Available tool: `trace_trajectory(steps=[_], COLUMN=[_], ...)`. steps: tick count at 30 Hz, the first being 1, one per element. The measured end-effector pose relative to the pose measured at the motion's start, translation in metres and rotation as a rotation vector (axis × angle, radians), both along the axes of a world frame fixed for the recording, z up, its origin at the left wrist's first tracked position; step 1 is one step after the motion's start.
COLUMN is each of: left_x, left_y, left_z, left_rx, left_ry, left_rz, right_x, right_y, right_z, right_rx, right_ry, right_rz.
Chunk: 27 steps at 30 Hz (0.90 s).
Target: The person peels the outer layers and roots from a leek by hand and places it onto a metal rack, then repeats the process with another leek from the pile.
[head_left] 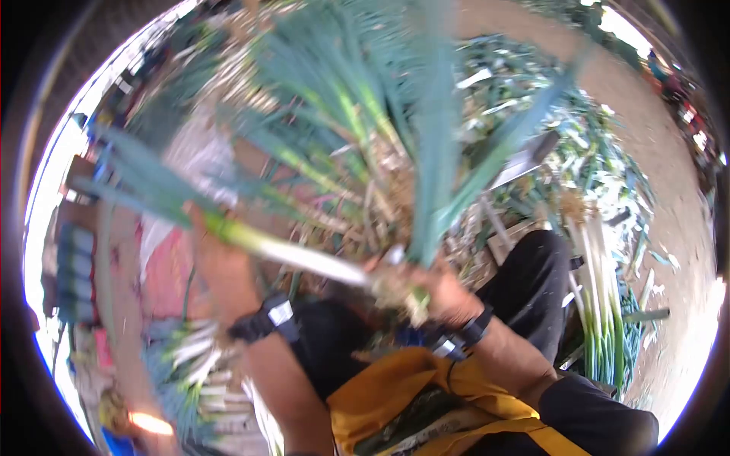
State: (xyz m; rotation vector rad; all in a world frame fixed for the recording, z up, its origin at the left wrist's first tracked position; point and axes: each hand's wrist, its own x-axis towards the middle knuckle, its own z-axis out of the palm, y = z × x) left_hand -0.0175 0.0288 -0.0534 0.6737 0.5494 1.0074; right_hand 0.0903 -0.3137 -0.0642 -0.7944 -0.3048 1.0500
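A leek (pixel 304 255) lies slantwise across the middle of the view, white shaft toward the right and green leaves fanning out at the left. Fingers of my left hand (pixel 224 266) are wrapped round it where the white turns green. My right hand (pixel 447 292) is closed by its shaggy root end (pixel 399 292), with long green leaves (pixel 435 144) rising blurred from that grip. Just beyond both hands, a heap of leeks (pixel 342 99) points its roots toward me.
Cut leaf scraps (pixel 509 83) cover the ground at the upper right. A knife-like blade (pixel 525 161) sits near my knee (pixel 540 254). Cleaned leeks (pixel 597 281) lie at the right, and another pile of leeks (pixel 201 357) at the lower left. A blue crate (pixel 76 270) stands far left.
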Motion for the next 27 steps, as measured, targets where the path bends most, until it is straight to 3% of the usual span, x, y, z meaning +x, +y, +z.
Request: trace_trajectory(steps=[1,2,4,6,7,9,10,11,13,14,18,20,27], left_x=[0.007,0.010,0.013,0.013,0.015,0.015,0.015,0.015,0.015,0.015,0.011,0.010,0.010], left_y=[-0.024,-0.014,-0.033,-0.035,-0.036,-0.037,-0.033,-0.029,-0.032,-0.033,-0.034,-0.032,-0.031], left_z=[0.019,0.013,0.024,0.029,0.035,0.044,0.041,0.038,0.040,0.041,0.042,0.039,0.035], left_rx=[-0.088,-0.094,-0.082,-0.062,-0.037,-0.066,-0.086,-0.110,-0.101,-0.122,-0.118,-0.146,-0.181], left_ry=[-0.020,-0.093,-0.062,-0.050,-0.073,0.043,0.046,0.058,0.039,0.049,0.038,0.004,0.031], left_rz=[0.042,-0.093,-0.021,-0.090,-0.077,-0.003,-0.013,-0.027,-0.038,-0.048,-0.079,-0.088,-0.095], right_x=[0.003,0.006,0.006,0.012,0.004,0.002,-0.003,-0.001,-0.011,-0.016,-0.027,-0.027,-0.036], right_y=[0.004,0.011,0.019,0.020,0.018,0.003,0.003,0.001,-0.006,-0.017,-0.049,-0.058,-0.117], right_z=[0.000,-0.003,0.005,-0.006,-0.001,-0.005,0.008,-0.013,-0.015,-0.002,0.018,0.032,0.026], right_rx=[-0.039,-0.016,-0.049,0.173,0.122,0.011,-0.119,0.136,0.139,-0.071,-0.184,-0.006,-0.057], right_ry=[0.051,0.021,-0.009,0.131,0.157,0.266,0.253,0.173,0.122,0.012,-0.073,0.006,0.090], right_rz=[-0.057,-0.102,-0.194,-0.062,-0.153,-0.097,-0.143,0.014,0.032,0.027,-0.031,-0.025,-0.069])
